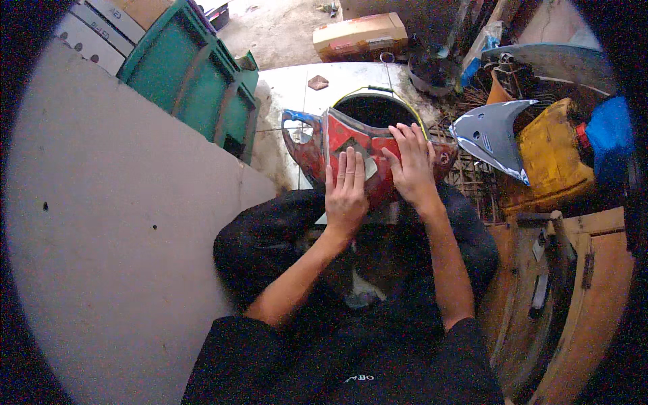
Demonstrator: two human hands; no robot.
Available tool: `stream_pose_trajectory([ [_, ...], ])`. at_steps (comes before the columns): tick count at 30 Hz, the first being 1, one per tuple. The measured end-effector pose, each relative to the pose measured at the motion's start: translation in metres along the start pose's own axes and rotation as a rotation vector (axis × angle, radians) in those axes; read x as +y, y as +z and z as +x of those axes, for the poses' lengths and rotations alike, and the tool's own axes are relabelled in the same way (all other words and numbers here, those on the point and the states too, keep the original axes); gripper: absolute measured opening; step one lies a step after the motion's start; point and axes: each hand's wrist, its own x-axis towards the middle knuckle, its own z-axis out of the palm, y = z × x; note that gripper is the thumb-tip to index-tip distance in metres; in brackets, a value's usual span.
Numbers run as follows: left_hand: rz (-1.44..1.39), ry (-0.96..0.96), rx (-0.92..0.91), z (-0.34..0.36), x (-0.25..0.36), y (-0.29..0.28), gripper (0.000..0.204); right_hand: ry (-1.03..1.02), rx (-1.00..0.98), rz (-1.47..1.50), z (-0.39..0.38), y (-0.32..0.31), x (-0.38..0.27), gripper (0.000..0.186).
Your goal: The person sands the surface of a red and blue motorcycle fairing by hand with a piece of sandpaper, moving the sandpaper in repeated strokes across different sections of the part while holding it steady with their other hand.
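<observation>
A red plastic motorcycle body panel [386,183], scuffed and dark at its edges, lies across in front of my knees. Its left end [302,138] has a blue edge and an opening. My left hand [347,192] rests flat on the panel's left half, fingers stretched out. Beside and beyond those fingertips shows a grey-beige patch [370,167]; whether it is a loose sheet or bare surface I cannot tell. My right hand [413,170] lies on the right half, fingers extended and a little apart, fingertips near the far edge.
Behind the panel stands a black bucket [374,108] with a yellow rim. On the right are a grey panel [489,135], a yellow container [555,152] and wooden furniture [601,270]. A pale wall [121,202] and green cabinet [165,64] line the left; a cardboard box [360,37] lies farther off.
</observation>
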Motion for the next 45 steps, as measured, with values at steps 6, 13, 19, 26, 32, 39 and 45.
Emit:
stream_pose_trajectory([
  [6,-0.119,-0.131,0.044,0.026,0.003,-0.009,0.054,0.024,-0.021,-0.019,-0.004,-0.006,0.002,0.05],
  [13,-0.121,-0.186,0.06,0.041,0.0,-0.01,0.058,0.009,-0.016,-0.014,-0.002,-0.004,0.006,0.053],
  [19,-0.131,-0.086,0.033,0.018,0.011,-0.016,0.057,0.038,-0.06,-0.008,-0.003,-0.006,0.003,0.052],
  [26,0.106,0.033,0.011,0.003,0.015,-0.011,0.061,0.005,-0.052,-0.018,-0.002,-0.003,0.005,0.053],
  [32,-0.129,-0.214,0.11,0.043,0.0,-0.011,0.058,0.018,-0.079,-0.025,-0.006,-0.005,0.008,0.053],
  [39,-0.226,-0.189,0.109,0.039,0.009,-0.013,0.053,0.0,-0.061,-0.03,-0.006,0.001,0.009,0.054],
  [45,-0.16,-0.024,0.033,0.002,0.018,-0.009,0.053,-0.006,-0.072,-0.02,-0.006,0.004,0.009,0.055],
])
